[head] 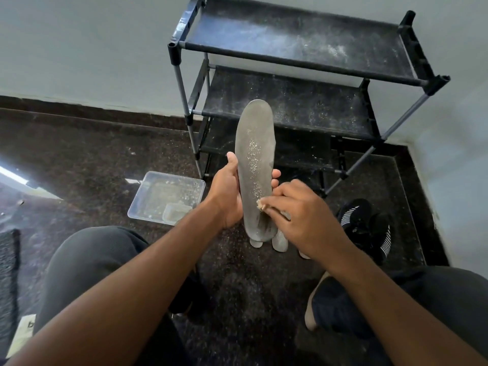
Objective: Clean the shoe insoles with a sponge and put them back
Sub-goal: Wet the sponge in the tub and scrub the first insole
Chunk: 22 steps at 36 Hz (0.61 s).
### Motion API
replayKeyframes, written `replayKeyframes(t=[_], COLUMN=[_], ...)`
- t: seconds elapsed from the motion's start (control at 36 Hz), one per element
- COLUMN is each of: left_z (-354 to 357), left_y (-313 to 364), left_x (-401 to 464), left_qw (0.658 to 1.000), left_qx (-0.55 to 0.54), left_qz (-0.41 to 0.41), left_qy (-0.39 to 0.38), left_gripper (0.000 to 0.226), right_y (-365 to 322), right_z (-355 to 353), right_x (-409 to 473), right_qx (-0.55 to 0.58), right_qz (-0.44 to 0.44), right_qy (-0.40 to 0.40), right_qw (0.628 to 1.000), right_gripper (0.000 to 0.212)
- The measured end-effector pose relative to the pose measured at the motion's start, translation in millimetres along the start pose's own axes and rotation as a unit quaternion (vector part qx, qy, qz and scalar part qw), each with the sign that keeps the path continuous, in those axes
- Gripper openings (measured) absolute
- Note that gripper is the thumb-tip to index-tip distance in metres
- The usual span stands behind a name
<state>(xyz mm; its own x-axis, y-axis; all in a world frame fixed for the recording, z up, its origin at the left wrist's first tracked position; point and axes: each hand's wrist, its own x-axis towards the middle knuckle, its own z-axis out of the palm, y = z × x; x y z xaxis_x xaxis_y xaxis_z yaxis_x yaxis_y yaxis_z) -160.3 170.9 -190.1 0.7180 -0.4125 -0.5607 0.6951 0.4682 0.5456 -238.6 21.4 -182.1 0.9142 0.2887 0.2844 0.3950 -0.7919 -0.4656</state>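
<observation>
Right hand [303, 215] pinching sponge [261, 205], left hand [228, 192] gripping insole [254, 165], upright lengthwise

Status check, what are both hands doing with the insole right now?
Left hand grips insole upright. Right hand presses sponge on its lower part. Crumbs remain mid-insole. Nothing in the way.

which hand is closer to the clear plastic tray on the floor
Left. The left hand, gripping the insole, sits just right of the tray. The right hand, rubbing the sponge on the insole's lower part, is farther off, beyond the insole.
</observation>
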Motion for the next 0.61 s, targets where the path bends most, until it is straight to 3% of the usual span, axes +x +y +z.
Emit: replayKeyframes(t=[0.14, 0.22, 0.31, 0.44, 0.53, 0.61], left_z=[0, -3, -2, -2, -2, 0], left_y=[0, -1, -1, -2, -1, -1], left_x=[-2, -3, -5, -7, -6, -7], left_qw=[1.0, 1.0, 1.0, 1.0, 1.0, 0.999], left_qx=[0.009, 0.009, 0.023, 0.019, 0.004, 0.001], left_qz=[-0.001, 0.0, 0.003, 0.006, 0.015, 0.035], left_qy=[-0.009, -0.008, -0.018, -0.01, -0.006, 0.001], left_gripper=[0.085, 0.083, 0.08, 0.08, 0.074, 0.061], right_y=[-8, -10, -10, -13, -13, -12], right_z=[1, -4, 1, 5, -3, 1], right_x=[-8, -9, -2, -7, -9, 3], right_qx=[0.084, 0.094, -0.011, 0.062, 0.07, -0.028], right_qz=[0.007, 0.01, -0.015, 0.002, 0.003, -0.038], right_qy=[-0.099, -0.051, -0.019, -0.141, -0.102, -0.044], right_qw=[0.992, 0.994, 1.0, 0.988, 0.992, 0.998], right_gripper=[0.012, 0.014, 0.016, 0.011, 0.012, 0.013])
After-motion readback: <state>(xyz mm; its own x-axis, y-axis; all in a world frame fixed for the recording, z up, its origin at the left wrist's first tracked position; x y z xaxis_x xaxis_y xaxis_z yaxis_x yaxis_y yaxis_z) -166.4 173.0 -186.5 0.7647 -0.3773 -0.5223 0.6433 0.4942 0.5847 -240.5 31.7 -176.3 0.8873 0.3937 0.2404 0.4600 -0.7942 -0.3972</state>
